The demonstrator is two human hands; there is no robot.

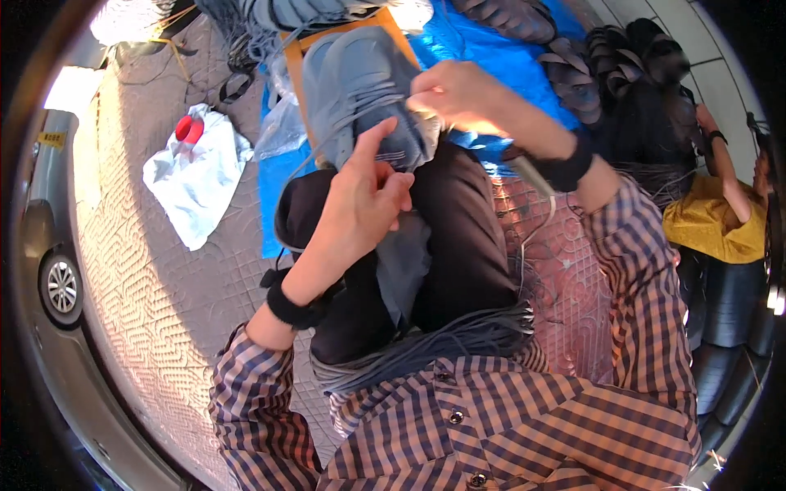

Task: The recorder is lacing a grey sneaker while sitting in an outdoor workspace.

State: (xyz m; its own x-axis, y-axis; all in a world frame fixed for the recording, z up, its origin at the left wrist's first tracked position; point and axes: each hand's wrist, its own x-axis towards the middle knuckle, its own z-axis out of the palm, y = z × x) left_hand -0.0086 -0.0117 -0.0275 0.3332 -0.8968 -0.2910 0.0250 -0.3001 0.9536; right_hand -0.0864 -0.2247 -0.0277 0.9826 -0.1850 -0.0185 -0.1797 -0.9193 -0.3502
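A pair of grey shoes [360, 78] rests toe-up on an orange-brown board [296, 90] above my knees. Grey shoelace strands cross the nearer part, and one long shoelace [284, 196] loops down its left side. My left hand [364, 192] is at the near end of the shoe, index finger stretched against it, thumb apart and the other fingers curled. At the shoe's right edge my right hand [463, 94] pinches a strand of shoelace, mostly hidden by the fingers. Across my lap lies a thick bundle of dark grey laces [426, 348].
A white plastic bag [201, 176] with a red ring [189, 128] lies at left on the quilted mat [147, 270]. Blue sheeting [467, 49] spreads behind the shoes. Dark shoe pieces [573, 78] are piled at far right, near another person's yellow garment [716, 221]. A car [61, 327] stands at left.
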